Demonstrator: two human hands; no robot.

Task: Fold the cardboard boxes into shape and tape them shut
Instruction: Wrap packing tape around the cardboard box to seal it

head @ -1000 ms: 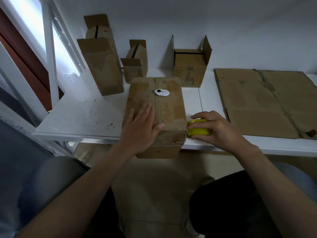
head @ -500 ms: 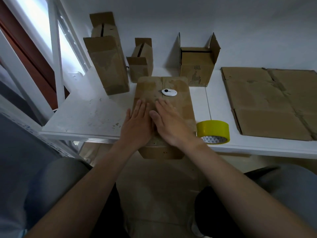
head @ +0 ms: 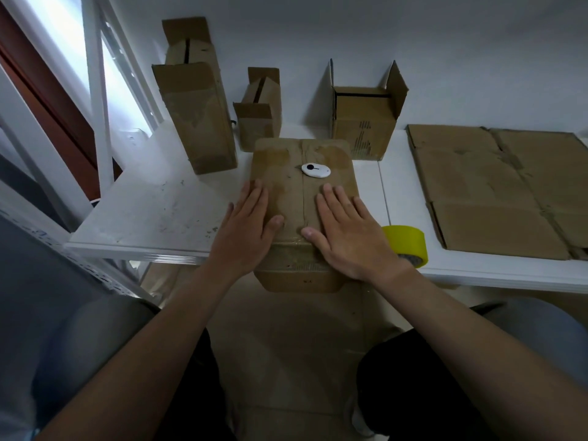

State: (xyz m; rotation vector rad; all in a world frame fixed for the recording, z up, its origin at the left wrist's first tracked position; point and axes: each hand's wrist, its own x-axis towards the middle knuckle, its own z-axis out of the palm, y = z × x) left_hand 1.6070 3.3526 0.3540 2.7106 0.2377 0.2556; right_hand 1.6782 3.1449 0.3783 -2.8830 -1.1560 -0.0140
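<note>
2 flat hands on the box right now. Fingers [head: 256, 202] are straight and close together, with the thumbs angled in toward the centre seam. Nothing is gripped, it's just palms pressing down. The left hand [head: 246, 230] sits on the left flap and the right hand [head: 346, 232] on the right flap, and the seam shows between them.

The cardboard box [head: 299, 192] lies closed at the front of the white table [head: 152, 211], its near end sticking out past the edge toward the person's lap. A small white oval gadget [head: 316, 170] with a black mark rests on the box top, just past the right fingertips.

The yellow tape roll [head: 405, 241] is on the table right beside the right wrist, partly hidden by it.

Further back, 3 more boxes stand by the wall: a tall box [head: 197, 116], a small box [head: 259, 119] and an open-topped box [head: 366, 122] with its flaps up. Flattened cardboard [head: 496, 192] lies off to the right.
</note>
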